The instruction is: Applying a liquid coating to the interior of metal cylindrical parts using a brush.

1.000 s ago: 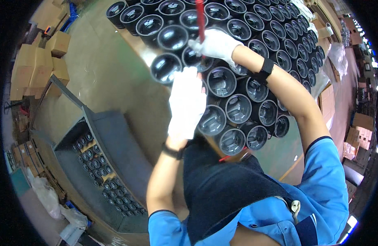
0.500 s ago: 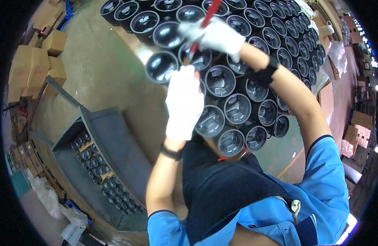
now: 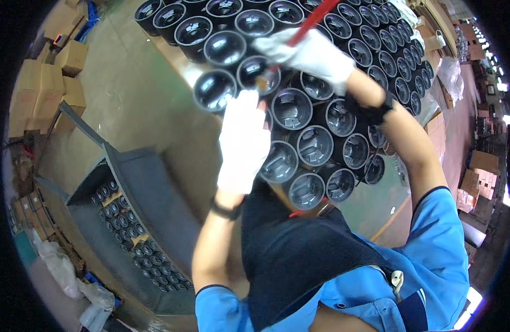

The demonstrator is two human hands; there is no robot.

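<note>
My right hand (image 3: 307,55), in a white glove, is closed round the red handle of a brush (image 3: 310,25). The brush's tan tip (image 3: 260,83) points down over a black open-topped cylinder (image 3: 264,72) with a clear rim. My left hand (image 3: 242,144), also gloved in white, has its fingers together just below the brush tip. It covers part of a neighbouring cylinder (image 3: 270,119); whatever its fingers hold is hidden. Beside it on the left stands another glossy black cylinder (image 3: 215,90).
Many more black cylinders (image 3: 314,145) stand packed in rows, reaching far right. To the left, a grey metal bin (image 3: 150,177) holds several smaller dark round parts (image 3: 122,221). Cardboard boxes (image 3: 72,58) are stacked at the far left. Clear plastic sheeting (image 3: 453,77) hangs at the right.
My right hand and the brush have shifted slightly right. My left hand has moved slightly left and stays below the brush tip. The whole view has shifted a little.
</note>
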